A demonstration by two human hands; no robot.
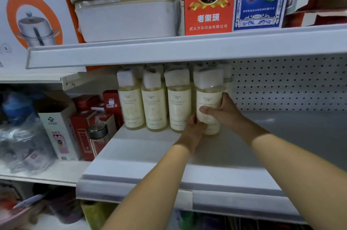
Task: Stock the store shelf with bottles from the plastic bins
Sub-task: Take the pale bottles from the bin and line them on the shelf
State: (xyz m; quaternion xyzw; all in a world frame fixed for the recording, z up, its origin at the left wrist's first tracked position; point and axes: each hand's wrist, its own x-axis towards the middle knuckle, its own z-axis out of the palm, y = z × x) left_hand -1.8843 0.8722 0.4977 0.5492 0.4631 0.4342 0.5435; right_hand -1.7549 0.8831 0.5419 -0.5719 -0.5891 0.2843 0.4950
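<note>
Fingers (pixel 226 99) of left hand (pixel 194 129) and right hand (pixel 225 113) grip a bottle (pixel 209 101) beside others (pixel 155 105) labelled FRAGRANCE.

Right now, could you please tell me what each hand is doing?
Left hand: grips the white-capped pale yellow plastic bottle near its base.
Right hand: grips the same bottle's side.

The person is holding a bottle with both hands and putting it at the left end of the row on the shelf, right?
Not quite. The left hand and right hand do hold the bottle, but it is at the right end of the row, beside three other bottles. The head view shows it.
</note>
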